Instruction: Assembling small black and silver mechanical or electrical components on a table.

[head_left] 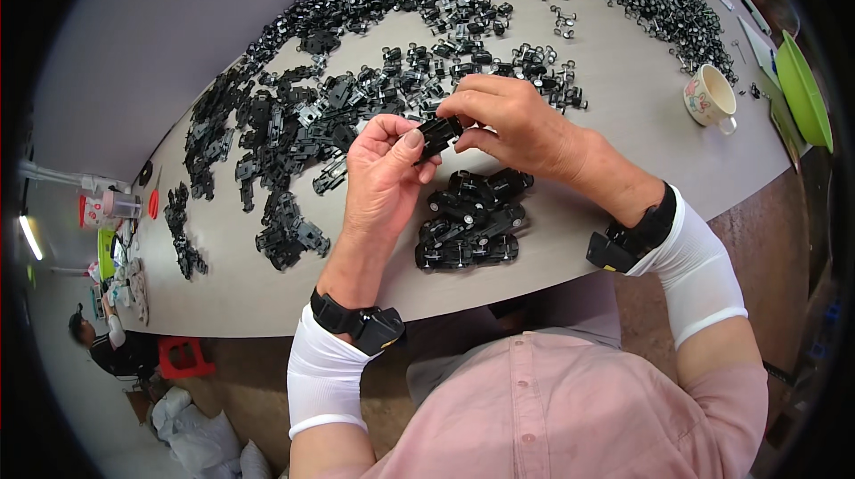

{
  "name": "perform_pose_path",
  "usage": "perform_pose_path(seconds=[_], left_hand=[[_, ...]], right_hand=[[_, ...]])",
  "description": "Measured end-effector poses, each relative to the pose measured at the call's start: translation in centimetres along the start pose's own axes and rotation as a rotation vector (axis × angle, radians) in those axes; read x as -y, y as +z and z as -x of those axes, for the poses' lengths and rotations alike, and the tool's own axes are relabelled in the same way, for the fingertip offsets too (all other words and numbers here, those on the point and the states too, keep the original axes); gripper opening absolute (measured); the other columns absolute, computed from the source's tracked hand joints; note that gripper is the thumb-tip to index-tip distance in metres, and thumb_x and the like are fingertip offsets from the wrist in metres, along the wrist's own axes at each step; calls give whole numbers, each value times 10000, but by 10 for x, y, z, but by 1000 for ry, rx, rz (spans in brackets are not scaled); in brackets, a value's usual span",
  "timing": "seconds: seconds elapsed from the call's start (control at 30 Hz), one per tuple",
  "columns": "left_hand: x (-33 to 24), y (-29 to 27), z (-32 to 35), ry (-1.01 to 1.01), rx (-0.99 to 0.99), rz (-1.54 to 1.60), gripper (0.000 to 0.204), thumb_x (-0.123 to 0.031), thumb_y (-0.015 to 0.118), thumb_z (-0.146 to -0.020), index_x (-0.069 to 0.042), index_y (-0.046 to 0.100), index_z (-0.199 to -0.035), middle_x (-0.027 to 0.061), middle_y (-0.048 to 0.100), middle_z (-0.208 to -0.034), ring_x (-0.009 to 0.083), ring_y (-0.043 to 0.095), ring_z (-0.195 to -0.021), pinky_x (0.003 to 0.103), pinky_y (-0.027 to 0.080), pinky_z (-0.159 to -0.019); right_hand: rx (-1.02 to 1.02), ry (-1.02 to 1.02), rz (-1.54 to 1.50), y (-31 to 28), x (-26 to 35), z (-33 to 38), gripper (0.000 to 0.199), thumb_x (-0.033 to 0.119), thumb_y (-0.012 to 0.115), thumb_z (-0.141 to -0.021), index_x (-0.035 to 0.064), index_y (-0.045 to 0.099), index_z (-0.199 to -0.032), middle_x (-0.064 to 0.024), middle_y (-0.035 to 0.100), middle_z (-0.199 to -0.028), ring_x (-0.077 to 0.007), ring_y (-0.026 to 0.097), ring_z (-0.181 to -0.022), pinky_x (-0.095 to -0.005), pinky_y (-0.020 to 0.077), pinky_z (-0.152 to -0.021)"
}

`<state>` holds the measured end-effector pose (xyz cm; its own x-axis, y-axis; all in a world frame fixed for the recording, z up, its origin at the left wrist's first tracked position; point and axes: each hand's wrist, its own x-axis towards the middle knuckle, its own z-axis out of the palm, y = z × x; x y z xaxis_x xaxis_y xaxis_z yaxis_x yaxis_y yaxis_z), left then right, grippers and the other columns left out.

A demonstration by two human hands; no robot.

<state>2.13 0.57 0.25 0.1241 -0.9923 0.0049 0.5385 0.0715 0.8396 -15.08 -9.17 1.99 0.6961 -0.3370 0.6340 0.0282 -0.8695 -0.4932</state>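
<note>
Toy car, black, one: held above the table, between two hands.
Left hand: thumb and fingers clamped on the car. Right hand: thumb and forefinger at its right end, slightly parted; from where I stand, I cannot tell whether they grip. Nearer the table edge: pile of black cars. Beyond: chassis, dark; wheels, heaped. Right side: mug, patterned; bowl, green.
</note>
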Motion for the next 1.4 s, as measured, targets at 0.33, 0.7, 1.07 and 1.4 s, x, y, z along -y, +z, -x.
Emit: perform_pose_path(seconds=[0.33, 0.7, 1.07, 1.4], left_hand=[[-6, -4, -4, -80, 88, -75, 143, -106, 628, -874, -22, 522, -918, 77, 611, -869, 124, 594, -661, 209, 433, -502], [-21, -3, 40, 328, 366, -1290, 935, -422, 834, -579, -11, 432, -1317, 172, 512, -1216, 279, 477, -1110, 384, 406, -943], [23, 19, 80, 424, 302, -1426, 1010, -171, 859, -502, -47, 369, -1377, 192, 431, -1245, 353, 417, -1117, 412, 377, -971], [35, 28, 146, 840, 394, -1483, 727, -80, 808, -557, 92, 498, -1192, 200, 537, -1055, 325, 558, -805, 373, 495, -659]], right_hand=[[-5, -16, -33, 1, 0, 4, 338, 24, 752, -628, 0, 580, -918, -103, 567, -804, -268, 588, -721, -345, 484, -619], [608, 349, -79, -31, -8, 17, 682, 459, 804, -568, -19, 620, -1018, -120, 575, -918, -275, 554, -864, -362, 455, -724], [335, 113, 173, 7, 55, 76, 1005, 387, 848, -486, -19, 383, -1278, -131, 462, -1214, -323, 418, -1107, -443, 347, -874], [338, -60, -27, 17, 102, 115, 865, 149, 838, -493, -13, 398, -1220, -165, 455, -1196, -356, 447, -1061, -436, 380, -922]])
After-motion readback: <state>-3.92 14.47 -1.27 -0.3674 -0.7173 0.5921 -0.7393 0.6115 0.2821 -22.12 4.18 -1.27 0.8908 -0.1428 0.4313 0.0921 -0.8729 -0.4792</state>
